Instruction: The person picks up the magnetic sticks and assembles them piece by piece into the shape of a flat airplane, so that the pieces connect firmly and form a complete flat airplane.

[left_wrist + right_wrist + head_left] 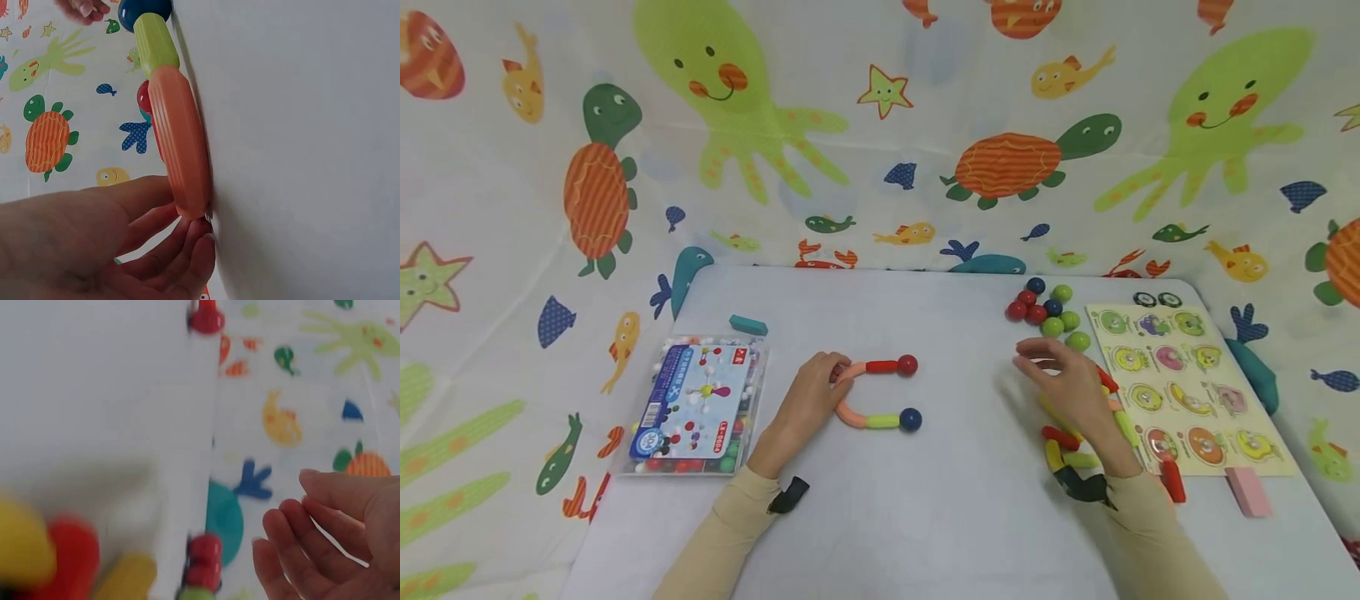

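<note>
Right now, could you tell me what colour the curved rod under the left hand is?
Salmon orange curved rod, clearest in the left wrist view.

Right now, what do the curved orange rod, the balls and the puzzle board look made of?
Curved orange rod: likely moulded plastic, matte, with fine lengthwise ribs and uniform colour. Balls: smooth and glossy with small highlights; painted wood or coated metal, cannot tell which. Puzzle board: flat and pale with printed pictures and recessed shapes, probably wood or thick card. The left hand touches the rod's end.

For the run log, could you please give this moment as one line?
left hand: holds curved orange rod of U-shaped chain | right hand: open above loose sticks | balls: clustered beyond
</note>
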Available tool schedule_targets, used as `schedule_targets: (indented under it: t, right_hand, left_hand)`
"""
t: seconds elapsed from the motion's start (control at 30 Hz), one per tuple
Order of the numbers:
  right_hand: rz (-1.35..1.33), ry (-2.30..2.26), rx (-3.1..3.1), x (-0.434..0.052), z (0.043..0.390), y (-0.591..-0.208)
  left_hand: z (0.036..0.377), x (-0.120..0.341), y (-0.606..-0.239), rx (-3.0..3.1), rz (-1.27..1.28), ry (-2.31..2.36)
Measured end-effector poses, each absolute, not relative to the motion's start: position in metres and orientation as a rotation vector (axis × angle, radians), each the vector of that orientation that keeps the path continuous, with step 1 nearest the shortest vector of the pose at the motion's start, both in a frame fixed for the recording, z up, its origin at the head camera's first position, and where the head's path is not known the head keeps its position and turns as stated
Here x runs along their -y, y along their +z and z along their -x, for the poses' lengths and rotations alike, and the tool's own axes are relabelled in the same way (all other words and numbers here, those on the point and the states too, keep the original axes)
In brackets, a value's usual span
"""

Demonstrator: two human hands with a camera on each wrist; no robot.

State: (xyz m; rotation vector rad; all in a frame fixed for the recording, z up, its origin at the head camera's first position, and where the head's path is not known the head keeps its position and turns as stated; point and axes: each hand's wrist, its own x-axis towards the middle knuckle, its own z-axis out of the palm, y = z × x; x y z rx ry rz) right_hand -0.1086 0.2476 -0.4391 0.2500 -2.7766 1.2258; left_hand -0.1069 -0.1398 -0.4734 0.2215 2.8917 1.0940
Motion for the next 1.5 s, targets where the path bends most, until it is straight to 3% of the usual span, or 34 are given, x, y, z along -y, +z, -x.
schedule_targets:
  t: [0.37, 0.63, 1.0, 1.5]
  right_hand:
    - [0.25, 1.057, 2.815, -0.326, 0.108, -0.446]
    - [0.494, 1.076, 2.919, -0.353, 0.11, -0.458]
    - [0.556, 1.072, 2.969, -0.355, 0.118, -0.463]
    - [0.434, 1.121, 3.176, -0.357, 0.116, -0.454]
  left_hand:
    - [0.11, 0.156, -0.472, -2.907, -0.186, 1.055]
    - [0.111, 0.156, -0.472, -2.953, -0.188, 0.983]
    - [0.113, 0.155, -0.471, -2.969, -0.192, 0.982]
    - [0.13, 0.129, -0.461, -2.954, -0.369, 0.961]
